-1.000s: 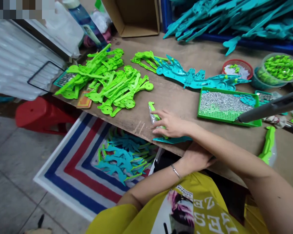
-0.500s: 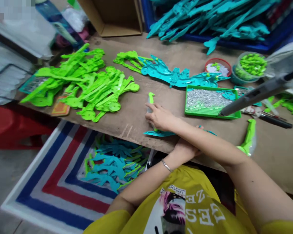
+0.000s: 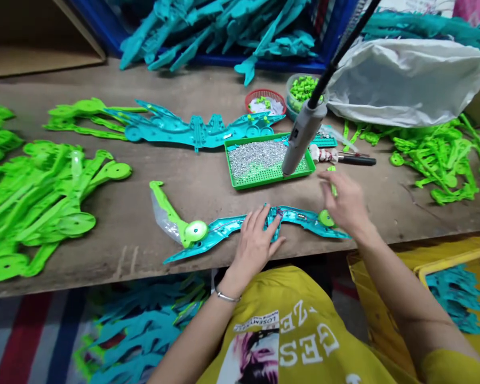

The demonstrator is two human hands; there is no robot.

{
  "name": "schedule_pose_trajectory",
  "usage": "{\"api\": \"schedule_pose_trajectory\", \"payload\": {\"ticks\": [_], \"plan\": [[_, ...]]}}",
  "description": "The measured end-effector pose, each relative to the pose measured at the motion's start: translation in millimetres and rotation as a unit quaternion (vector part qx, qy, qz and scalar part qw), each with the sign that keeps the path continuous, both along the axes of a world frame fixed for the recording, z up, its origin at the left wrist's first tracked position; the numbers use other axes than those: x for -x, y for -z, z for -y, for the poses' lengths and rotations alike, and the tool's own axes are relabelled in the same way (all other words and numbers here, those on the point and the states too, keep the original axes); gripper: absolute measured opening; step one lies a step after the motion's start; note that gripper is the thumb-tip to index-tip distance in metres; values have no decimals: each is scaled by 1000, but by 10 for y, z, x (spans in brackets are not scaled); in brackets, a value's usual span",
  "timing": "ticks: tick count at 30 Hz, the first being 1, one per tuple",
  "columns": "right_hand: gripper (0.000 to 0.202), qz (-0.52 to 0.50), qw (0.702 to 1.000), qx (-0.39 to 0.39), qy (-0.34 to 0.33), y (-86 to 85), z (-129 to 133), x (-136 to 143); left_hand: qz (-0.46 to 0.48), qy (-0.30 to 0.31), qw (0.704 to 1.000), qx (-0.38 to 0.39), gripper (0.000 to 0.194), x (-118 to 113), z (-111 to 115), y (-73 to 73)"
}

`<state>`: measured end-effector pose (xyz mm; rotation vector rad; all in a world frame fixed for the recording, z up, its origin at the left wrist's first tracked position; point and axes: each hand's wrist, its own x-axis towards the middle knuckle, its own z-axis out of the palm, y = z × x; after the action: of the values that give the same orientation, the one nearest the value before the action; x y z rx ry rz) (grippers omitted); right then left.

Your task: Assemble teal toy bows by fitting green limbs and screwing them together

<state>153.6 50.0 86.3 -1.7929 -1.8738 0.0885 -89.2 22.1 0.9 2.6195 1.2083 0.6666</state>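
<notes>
A long teal plastic part (image 3: 224, 228) lies along the table's front edge. My left hand (image 3: 257, 240) rests over its middle with the fingers spread. On the part's left end sits a green arm piece (image 3: 172, 216) with a round disc and a clear film. My right hand (image 3: 344, 202) is above the right end, its fingers closed around a second green arm piece (image 3: 326, 217), whose disc touches the teal part. Behind them stands a green tray (image 3: 248, 184) of small silvery pieces, with a grey screwdriver (image 3: 298, 141) hanging over it.
Green pieces (image 3: 44, 202) are heaped at the left, and more (image 3: 444, 154) at the right. Another teal part (image 3: 172, 130) lies behind. A red basket (image 3: 265, 93), a tub of green bits (image 3: 304, 90), a black-handled tool (image 3: 358, 160) and a blue crate (image 3: 220, 61) stand farther back.
The view has shifted right. My right hand has moved from the left green arm piece to the one at the right end. My arms are no longer crossed, and my left hand is in full view.
</notes>
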Motion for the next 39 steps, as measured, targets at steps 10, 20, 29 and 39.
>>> {"api": "schedule_pose_trajectory", "payload": {"ticks": [10,20,29,39], "plan": [[43,43,986,101,128,284,270,-522,-5,-7,1000,8,46,-16,91,-44],[31,72,966,35,-244,-198,-882,1732,14,-7,1000,22,46,-2,112,22],[41,250,957,110,-99,252,-2162,2278,38,0,999,26,53,20,109,42],[31,240,955,-37,-173,-44,-2111,2300,32,-1,999,25,52,13,118,18]]}}
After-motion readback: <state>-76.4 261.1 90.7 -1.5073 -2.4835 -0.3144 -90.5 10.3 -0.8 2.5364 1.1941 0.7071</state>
